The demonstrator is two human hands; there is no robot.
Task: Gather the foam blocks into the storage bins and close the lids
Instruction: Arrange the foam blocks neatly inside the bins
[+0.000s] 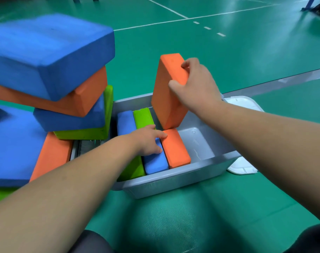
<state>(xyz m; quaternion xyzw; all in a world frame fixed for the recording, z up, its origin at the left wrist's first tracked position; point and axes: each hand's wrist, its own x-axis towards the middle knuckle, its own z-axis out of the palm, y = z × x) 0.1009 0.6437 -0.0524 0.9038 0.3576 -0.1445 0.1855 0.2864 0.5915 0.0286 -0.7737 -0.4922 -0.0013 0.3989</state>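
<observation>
A grey storage bin sits on the green floor in front of me. Inside it, foam blocks stand on edge side by side: green, blue and orange near me, blue and green further back. My left hand presses its fingers on the tops of the near blue and orange blocks. My right hand grips a tall orange block by its upper end, holding it tilted with its lower end inside the bin.
To the left, a loose pile of blue, orange and green blocks leans beside the bin, over a large blue slab. A white lid lies under the bin's right side. The bin's right part shows bare bottom.
</observation>
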